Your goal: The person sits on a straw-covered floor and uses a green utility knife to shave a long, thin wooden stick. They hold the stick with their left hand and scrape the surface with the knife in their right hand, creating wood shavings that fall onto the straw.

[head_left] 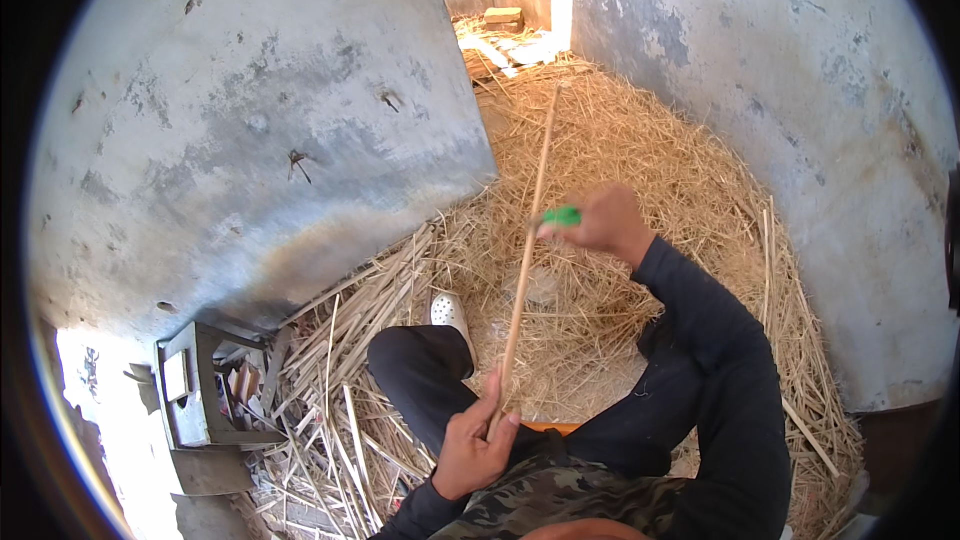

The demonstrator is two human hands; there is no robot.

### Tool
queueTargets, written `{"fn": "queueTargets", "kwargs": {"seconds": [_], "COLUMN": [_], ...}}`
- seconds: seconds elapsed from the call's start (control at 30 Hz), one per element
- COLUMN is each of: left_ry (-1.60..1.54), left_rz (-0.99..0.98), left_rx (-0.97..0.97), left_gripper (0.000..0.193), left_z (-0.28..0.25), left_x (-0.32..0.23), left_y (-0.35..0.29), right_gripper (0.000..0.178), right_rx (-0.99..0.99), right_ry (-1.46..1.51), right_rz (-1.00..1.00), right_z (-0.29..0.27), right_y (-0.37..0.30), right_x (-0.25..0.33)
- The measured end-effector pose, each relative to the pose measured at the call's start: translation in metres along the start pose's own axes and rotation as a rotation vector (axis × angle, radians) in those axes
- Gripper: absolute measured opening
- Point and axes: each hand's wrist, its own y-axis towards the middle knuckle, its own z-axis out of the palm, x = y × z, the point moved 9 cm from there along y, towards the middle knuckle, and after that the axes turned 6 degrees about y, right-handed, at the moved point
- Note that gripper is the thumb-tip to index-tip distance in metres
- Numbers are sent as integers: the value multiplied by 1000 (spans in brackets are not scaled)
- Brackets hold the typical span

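Note:
A long, thin wooden stick [521, 295] runs from my lap out over the straw, its far end pointing away from me. My left hand [474, 448] is closed around its near end, close to my thigh. In my right hand [610, 223] is a small green-handled tool [561, 215], its working end against the stick about halfway along. That end is blurred, so its exact shape cannot be made out. My right arm is bent, with the elbow out to the right.
Straw and shavings [660, 155] cover the floor ahead. Split strips [340, 440] lie heaped at left, beside a small wooden stand [200, 390]. Worn plaster walls [250, 120] rise on both sides. A brick [503, 15] sits at the far end. My white clog [449, 312] rests on straw.

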Motion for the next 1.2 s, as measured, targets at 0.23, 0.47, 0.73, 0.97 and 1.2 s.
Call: {"fn": "queueTargets", "kwargs": {"seconds": [0.23, 0.47, 0.73, 0.97, 1.2], "left_ry": [-179, -99, -73, -133, -170], "left_rz": [20, -34, -54, -84, -168], "left_rx": [10, 102, 103, 88, 130], "left_gripper": [56, 56, 51, 48, 48], "left_z": [12, 18, 16, 12, 3], "left_x": [4, 12, 16, 27, 38], "left_y": [-10, -28, -20, -32, -50], "right_gripper": [74, 76, 72, 72, 70], "right_rx": [75, -50, -213, -201, -70], "right_ry": [46, -107, -194, -201, -285], "right_rz": [-2, 262, 144, 10, 82], "right_z": [4, -22, -24, -10, 21], "right_y": [-5, 1, 1, -7, -12], "right_x": [8, -91, -106, -108, -139]}}
